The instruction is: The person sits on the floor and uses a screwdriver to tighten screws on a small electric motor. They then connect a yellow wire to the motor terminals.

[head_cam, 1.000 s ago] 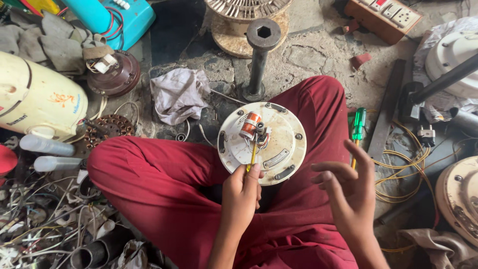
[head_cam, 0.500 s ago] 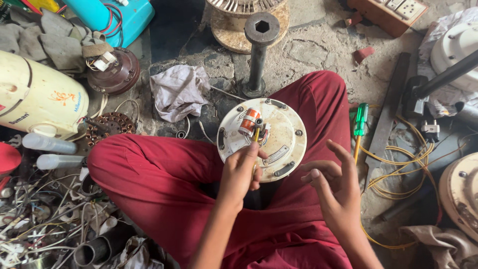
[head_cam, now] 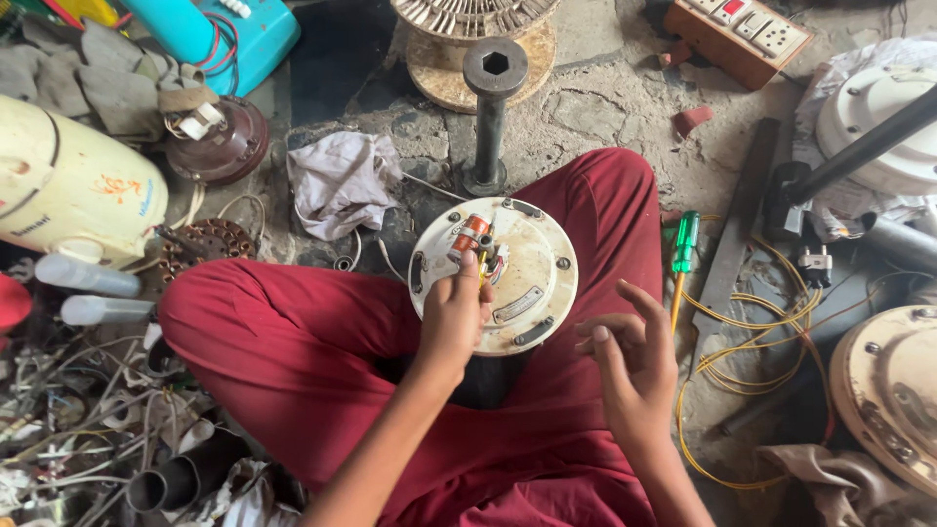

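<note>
Head view, looking down on crossed legs in dark red trousers (head_cam: 293, 342), largest thing in frame. On the lap, between the knees: round cream motor housing (head_cam: 498, 273), flat face up, slightly tilted toward the right knee. At its upper middle, a small red-and-silver capacitor (head_cam: 467, 234) with wires, long axis running diagonally up-right. Left hand (head_cam: 454, 317) resting on the housing's near-left part, fingers curled, fingertips closing on the wiring just beside the capacitor; exact grip hidden under the fingers. Right hand (head_cam: 630, 366) hovering just right of the housing's rim, fingers spread and loosely bent, holding nothing. Left hand nearer the capacitor, which lies straight ahead of its fingertips. Further right on the floor, well apart: green-handled screwdriver (head_cam: 683, 256), pointing toward the body, nearer the right hand.
</note>
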